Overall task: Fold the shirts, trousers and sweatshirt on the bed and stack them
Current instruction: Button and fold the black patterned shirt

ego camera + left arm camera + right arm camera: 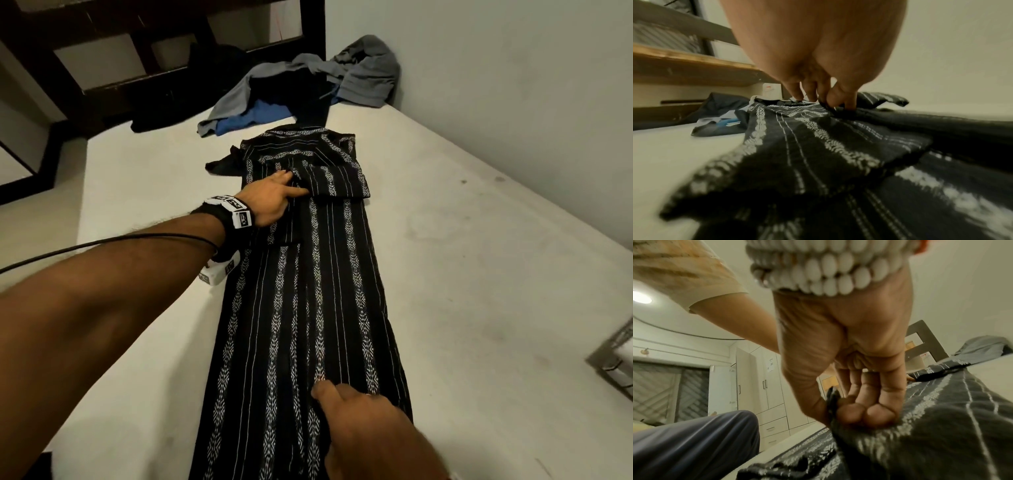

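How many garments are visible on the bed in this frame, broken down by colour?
Black with white pattern: 1, the long garment that the left hand and right hand both grip
Grey: 1, crumpled garment in the far pile
Blue: 1, garment partly under the grey
Plain black: 1 at least, dark clothing in the pile; separate pieces cannot be told
Total: 4 at least

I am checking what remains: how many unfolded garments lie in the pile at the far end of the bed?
At least 3: a grey one on top, a blue one under its near edge, a black one between. More may be hidden.
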